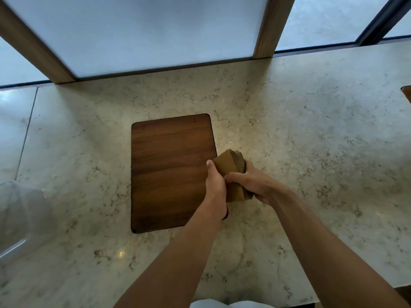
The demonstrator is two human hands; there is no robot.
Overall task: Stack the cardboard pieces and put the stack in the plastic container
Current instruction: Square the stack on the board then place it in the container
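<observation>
Pale veined stone is spreading as a worktop (pixel 311 141) under both forearms, and the cardboard stack (pixel 230 166) is sitting upright on its edge at the right rim of a dark wooden board (pixel 169 170) set flush into the stone. Its lower half is hiding behind the hands, so the number of pieces is hard to make out; only rounded brown corners and thin layered edges are showing. The left hand (pixel 214 185) is gripping the near face with curled fingers, thumb up; the right hand (pixel 251 183) is wrapping round the far side, fingers curled over the edges. At the left frame edge the plastic container (pixel 20 218) is blurring, cut off, clear and rounded, well apart from the stack. Frosted glass panels (pixel 155 30) between wooden posts (pixel 270 25) are standing behind
</observation>
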